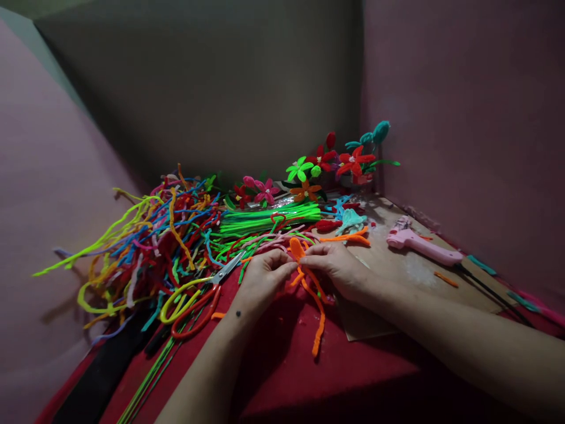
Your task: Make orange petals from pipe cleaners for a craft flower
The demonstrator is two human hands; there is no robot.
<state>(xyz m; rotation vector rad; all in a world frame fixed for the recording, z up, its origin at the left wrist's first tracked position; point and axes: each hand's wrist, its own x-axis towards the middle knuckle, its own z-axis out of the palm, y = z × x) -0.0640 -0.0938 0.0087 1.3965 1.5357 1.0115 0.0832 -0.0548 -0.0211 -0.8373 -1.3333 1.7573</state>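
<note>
Between my two hands is an orange pipe cleaner (318,318), bent into a rounded loop at the top, with loose ends hanging over the red cloth. My left hand (269,277) pinches it from the left, thumb against the fingers. From the other side my right hand (335,265) pinches the same orange piece, fingertips close to the left ones. The exact grip points are partly covered by the fingers. Left of my left hand lie scissors (216,284) with one yellow and one red handle, blades spread a little.
A tangled heap of coloured pipe cleaners (150,241) fills the left. Behind my hands lies a green pipe cleaner bundle (269,218), with finished pipe cleaner flowers (353,162) beyond. A pink glue gun (424,246) rests on cardboard (397,282) at right, its cord trailing. Walls enclose the back and sides.
</note>
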